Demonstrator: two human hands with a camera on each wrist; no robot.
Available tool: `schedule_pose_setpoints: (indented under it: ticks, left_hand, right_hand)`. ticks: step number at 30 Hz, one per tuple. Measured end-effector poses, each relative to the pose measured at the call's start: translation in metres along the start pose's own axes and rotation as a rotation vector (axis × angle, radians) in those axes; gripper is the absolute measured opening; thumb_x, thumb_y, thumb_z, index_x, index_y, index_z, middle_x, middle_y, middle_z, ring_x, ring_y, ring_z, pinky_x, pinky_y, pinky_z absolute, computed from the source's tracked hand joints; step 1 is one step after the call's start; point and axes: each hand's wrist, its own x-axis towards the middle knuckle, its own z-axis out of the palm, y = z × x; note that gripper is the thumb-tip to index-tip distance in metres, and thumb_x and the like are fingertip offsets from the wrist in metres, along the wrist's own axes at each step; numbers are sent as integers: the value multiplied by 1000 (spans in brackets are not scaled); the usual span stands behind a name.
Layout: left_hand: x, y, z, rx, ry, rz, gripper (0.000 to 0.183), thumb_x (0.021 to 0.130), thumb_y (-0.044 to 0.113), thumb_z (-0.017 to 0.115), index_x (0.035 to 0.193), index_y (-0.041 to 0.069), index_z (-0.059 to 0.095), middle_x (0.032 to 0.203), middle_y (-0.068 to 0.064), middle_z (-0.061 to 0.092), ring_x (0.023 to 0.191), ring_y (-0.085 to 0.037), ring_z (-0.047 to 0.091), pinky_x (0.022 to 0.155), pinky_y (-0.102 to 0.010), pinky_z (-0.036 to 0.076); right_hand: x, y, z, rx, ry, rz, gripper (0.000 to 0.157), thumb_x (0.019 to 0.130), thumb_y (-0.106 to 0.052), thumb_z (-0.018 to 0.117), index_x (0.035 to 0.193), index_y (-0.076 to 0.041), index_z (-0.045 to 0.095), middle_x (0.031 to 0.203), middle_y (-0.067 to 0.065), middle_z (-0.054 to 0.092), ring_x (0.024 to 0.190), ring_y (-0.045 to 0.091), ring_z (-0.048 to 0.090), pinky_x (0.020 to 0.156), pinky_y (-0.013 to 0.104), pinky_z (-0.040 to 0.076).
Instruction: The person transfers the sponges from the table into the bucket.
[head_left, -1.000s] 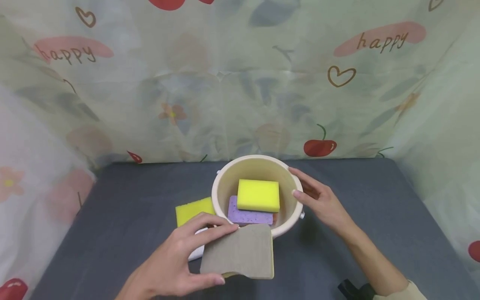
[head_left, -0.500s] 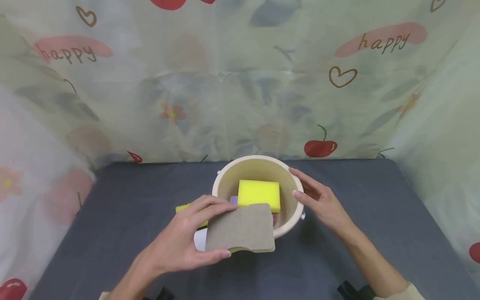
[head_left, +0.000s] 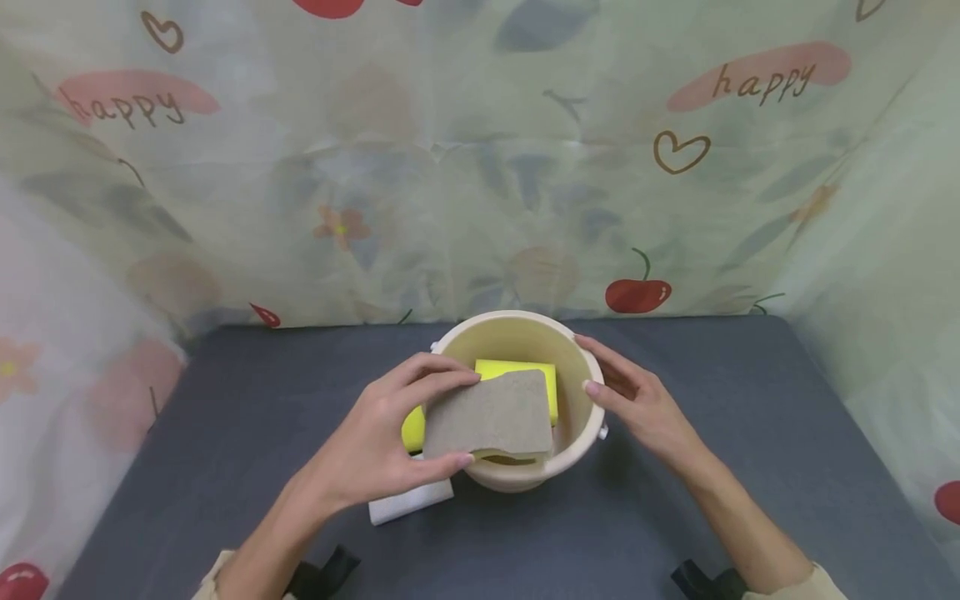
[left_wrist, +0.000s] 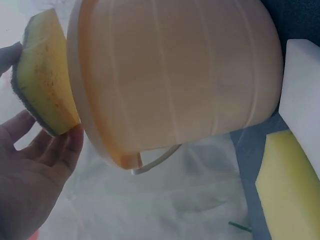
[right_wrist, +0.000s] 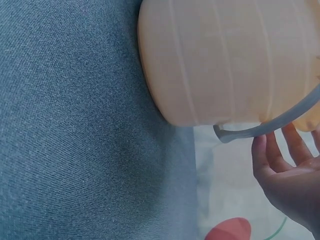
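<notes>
My left hand (head_left: 375, 442) holds a scouring sponge (head_left: 487, 417) between thumb and fingers, grey side up, over the mouth of a cream bucket (head_left: 517, 482). From the side, in the left wrist view, the sponge's yellow foam (left_wrist: 50, 80) appears right at the rim. Inside the bucket a bright yellow sponge (head_left: 553, 383) lies partly covered by the held one. My right hand (head_left: 645, 400) grips the bucket at its right rim, thumb and fingers spread along the edge. In the right wrist view its fingers (right_wrist: 295, 145) reach the wall beside the grey handle (right_wrist: 290, 116).
Left of the bucket, a white block (head_left: 411, 502) and another yellow sponge (left_wrist: 282, 185) lie on the dark grey table (head_left: 285, 400). A patterned curtain (head_left: 450, 192) hangs close behind the table and along both sides.
My left hand has carried the grey-sided sponge forward from in front of the bucket to over its mouth, hiding the purple sponge inside. The right hand stays at the rim.
</notes>
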Motion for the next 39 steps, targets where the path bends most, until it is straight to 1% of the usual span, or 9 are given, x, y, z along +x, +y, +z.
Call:
schedule_pose_setpoints:
  ticks: [4,9,15,17,24,27,34,39]
  left_hand:
    - [6,-3,2,9,-15,-25,58,80,34,83,133,22,62,130,8,54,113,-10,56,85,-31,52]
    - [12,-6,4,32,-34,-31,57,79,31,82,132,22,63,129,7,55,112,-10,56,83,-32,52]
    - [17,-10,8,49,-57,-60,57,80,38,81,132,23,64,127,7,57,110,-10,57,82,-31,52]
    - [19,-12,9,51,-60,-60,58,79,40,82,131,22,65,126,8,58,111,-10,57,84,-32,52]
    - [26,-19,16,52,-86,-90,62,75,46,85,129,22,67,123,14,58,112,-5,56,87,-30,52]
    - [27,-20,18,61,-97,-92,64,73,47,86,128,21,67,123,13,58,112,-5,56,89,-29,51]
    - [29,-20,20,52,-113,-108,60,72,47,87,123,23,69,120,15,59,107,-4,57,84,-27,52]
    - [28,-22,22,62,-116,-104,59,72,47,87,121,21,70,119,14,61,106,-4,58,82,-24,53]
  right_hand:
    - [0,0,0,-7,6,4,58,100,-14,61,152,-26,42,150,4,46,128,20,52,92,20,51]
    - [1,0,-1,-1,7,18,58,100,-14,61,152,-27,42,150,4,46,128,22,52,91,20,51]
    - [0,1,0,14,5,27,57,100,-15,62,152,-26,42,150,4,46,128,18,52,92,20,50]
    - [0,2,1,12,7,27,57,99,-16,62,152,-25,42,150,4,46,127,17,53,92,20,50]
    - [0,4,1,3,17,26,57,99,-17,63,152,-25,43,150,4,47,125,17,54,92,19,50]
    - [0,4,2,6,14,21,57,99,-17,62,152,-25,43,149,4,47,126,17,53,92,19,49]
    - [1,3,1,11,16,15,56,100,-18,62,152,-25,43,150,3,47,127,18,52,93,19,49]
    - [1,2,2,18,13,16,55,100,-18,61,152,-26,43,151,3,45,130,19,51,95,19,48]
